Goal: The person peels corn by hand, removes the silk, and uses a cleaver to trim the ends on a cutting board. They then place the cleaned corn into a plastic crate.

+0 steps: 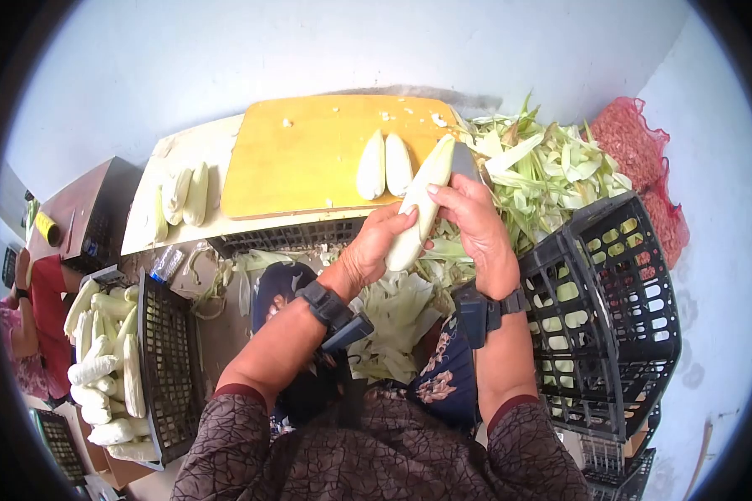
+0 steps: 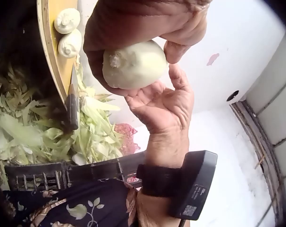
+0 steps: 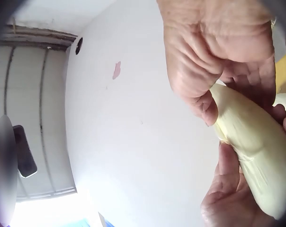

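A pale green ear of corn in its inner husk [image 1: 424,204] is held at a slant over the lap, between both hands. The left hand [image 1: 374,249] grips its lower part, thumb on top. Higher up, the right hand [image 1: 475,219] holds it with the thumb laid along its side and fingers behind. In the left wrist view the trimmed butt of the ear [image 2: 133,65] faces the camera. The right wrist view shows both thumbs against the husk [image 3: 256,151]. Two more ears [image 1: 384,165] lie on the orange board [image 1: 301,159].
A knife [image 2: 73,101] lies at the board's right edge. Loose husks [image 1: 535,167] are heaped right of it, by a tilted black crate [image 1: 618,317] and red mesh sacks [image 1: 631,146]. Another crate [image 1: 169,367] at left holds several ears; a person's arm [image 1: 25,326] shows beyond.
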{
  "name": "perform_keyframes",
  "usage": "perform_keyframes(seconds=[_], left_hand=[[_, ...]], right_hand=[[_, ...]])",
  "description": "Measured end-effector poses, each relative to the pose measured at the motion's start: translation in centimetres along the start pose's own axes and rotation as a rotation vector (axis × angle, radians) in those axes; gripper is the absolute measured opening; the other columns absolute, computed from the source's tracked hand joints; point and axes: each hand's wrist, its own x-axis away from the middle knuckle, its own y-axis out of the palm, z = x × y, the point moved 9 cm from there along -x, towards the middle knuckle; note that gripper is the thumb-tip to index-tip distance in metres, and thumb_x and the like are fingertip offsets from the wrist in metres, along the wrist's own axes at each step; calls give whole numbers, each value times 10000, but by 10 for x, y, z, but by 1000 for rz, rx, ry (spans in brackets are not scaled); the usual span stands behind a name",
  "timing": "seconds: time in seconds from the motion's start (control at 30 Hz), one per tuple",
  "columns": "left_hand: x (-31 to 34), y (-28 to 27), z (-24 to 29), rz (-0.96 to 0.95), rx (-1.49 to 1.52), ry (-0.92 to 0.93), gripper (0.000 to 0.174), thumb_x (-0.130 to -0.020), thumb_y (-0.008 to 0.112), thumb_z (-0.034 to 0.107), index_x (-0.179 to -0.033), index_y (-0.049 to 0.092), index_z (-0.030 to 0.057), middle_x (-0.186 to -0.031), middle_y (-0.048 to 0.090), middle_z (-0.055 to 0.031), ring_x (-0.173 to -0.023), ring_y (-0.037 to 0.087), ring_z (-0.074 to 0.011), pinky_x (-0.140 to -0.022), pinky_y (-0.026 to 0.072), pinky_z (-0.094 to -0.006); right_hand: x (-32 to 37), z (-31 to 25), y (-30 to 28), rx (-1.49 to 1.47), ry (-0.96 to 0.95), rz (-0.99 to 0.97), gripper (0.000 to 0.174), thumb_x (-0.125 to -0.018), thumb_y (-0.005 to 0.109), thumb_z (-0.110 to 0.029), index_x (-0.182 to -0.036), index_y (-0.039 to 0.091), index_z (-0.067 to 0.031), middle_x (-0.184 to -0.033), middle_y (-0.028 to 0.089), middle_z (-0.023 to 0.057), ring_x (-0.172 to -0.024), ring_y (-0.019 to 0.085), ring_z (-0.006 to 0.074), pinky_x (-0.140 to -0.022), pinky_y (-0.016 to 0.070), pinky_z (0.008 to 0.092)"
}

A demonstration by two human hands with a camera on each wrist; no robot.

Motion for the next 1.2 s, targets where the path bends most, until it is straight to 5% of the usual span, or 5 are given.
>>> perform_keyframes(seconds=[0.5, 0.6, 0.7, 0.97, 1.2], left_hand=[[-8, 2, -8, -54, 73, -32, 479, -876, 465, 408, -1086, 488, -22, -916, 576, -126, -791, 593, -218, -703, 490, -319], [-8, -17, -5, 104, -485, -99, 485, -907, 393, 405, -1098, 494, -29, -922, 575, -95, -798, 572, -168, -695, 481, -310], [-5, -32, -7, 130, -700, -237, 509, -910, 372, 416, -1093, 499, -41, -916, 575, -95, -788, 566, -163, -692, 480, -299], [-4, -41, 54, 384, -556, 363, 247, -834, 585, 174, -956, 530, -33, -820, 565, -48, -748, 515, -89, -675, 442, -234], [-11, -41, 46, 376, -370, 336, 134, -816, 602, 111, -866, 549, -3, -753, 567, -12, -663, 499, -55, -594, 426, -200]], right_hand=[[-4, 13, 3, 39, 93, -76, 267, -793, 633, -186, -938, 583, 32, -791, 620, 73, -657, 570, 118, -560, 447, 240], [-6, 19, 5, 125, 97, -125, 244, -811, 609, -153, -981, 581, 20, -826, 615, 60, -744, 579, 131, -696, 468, 264], [-7, 20, 4, 189, 36, -32, 208, -805, 609, -115, -965, 589, 16, -822, 620, 52, -737, 572, 116, -665, 464, 245], [-4, 27, 16, 241, 95, -40, 216, -745, 649, -88, -909, 611, 47, -806, 620, 54, -704, 560, 102, -635, 453, 247], [8, 24, 24, 361, 107, -51, 220, -735, 635, -90, -895, 600, 57, -791, 618, 63, -696, 562, 112, -631, 453, 262]])
